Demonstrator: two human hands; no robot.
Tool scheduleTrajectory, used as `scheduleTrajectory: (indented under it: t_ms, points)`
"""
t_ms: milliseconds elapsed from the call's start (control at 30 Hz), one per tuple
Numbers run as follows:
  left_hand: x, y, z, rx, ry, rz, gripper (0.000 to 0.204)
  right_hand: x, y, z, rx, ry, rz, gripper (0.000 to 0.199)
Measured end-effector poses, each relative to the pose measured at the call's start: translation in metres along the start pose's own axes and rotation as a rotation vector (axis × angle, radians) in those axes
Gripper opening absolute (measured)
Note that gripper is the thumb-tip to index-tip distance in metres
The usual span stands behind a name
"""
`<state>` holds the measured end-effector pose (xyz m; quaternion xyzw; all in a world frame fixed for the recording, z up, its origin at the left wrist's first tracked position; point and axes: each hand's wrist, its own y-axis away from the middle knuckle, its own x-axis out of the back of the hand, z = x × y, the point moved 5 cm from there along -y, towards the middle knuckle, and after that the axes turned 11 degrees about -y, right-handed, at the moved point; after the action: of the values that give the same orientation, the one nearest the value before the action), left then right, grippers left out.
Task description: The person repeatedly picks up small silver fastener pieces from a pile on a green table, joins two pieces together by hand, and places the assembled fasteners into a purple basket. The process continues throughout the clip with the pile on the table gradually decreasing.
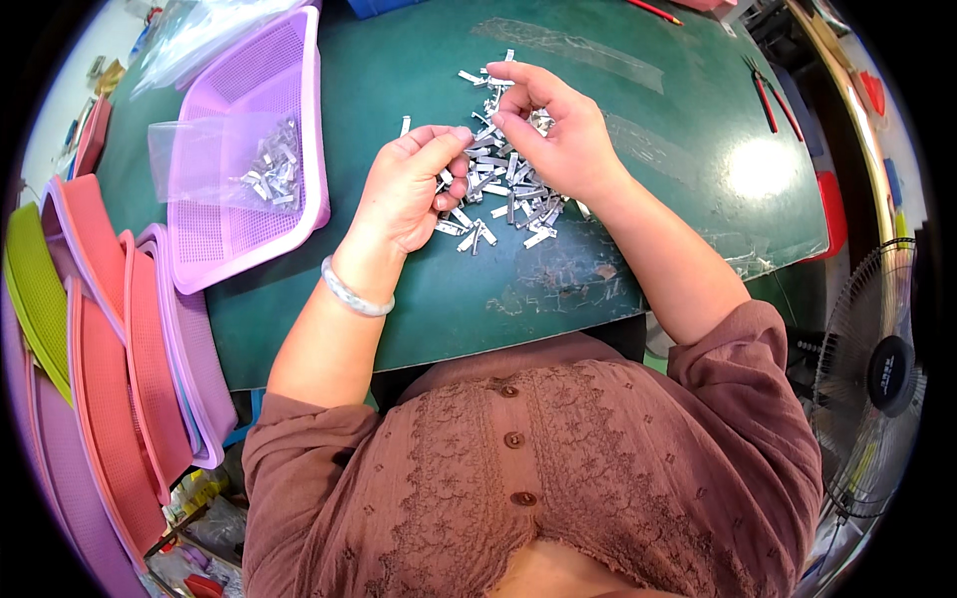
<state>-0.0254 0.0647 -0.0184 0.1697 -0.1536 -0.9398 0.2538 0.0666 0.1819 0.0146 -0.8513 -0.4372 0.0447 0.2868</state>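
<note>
A pile of small silver metal clips (508, 184) lies on the green table mat (638, 199). My left hand (409, 189) rests at the pile's left edge, fingers curled around several clips. My right hand (553, 125) hovers over the top of the pile, thumb and fingertips pinching a clip. A single clip (405, 126) lies apart, left of the pile.
A purple mesh tray (299, 199) at the left holds a clear plastic bag (199, 159) with more clips. Stacked pink, purple and green trays (110, 379) stand at the lower left. Red-handled pliers (773, 95) lie at the far right. A fan (877, 379) stands at the right.
</note>
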Motion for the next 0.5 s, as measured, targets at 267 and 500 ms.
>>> scheduleTrajectory:
  t_ms: [267,500]
  points:
    - [-0.002,0.003,0.003,-0.060,-0.065,0.037,0.011,0.001,0.001,0.007,-0.133,-0.175,-0.004,0.033]
    - [0.000,0.003,0.006,-0.084,-0.133,0.056,0.011,0.001,0.003,0.012,-0.386,-0.514,-0.011,0.034]
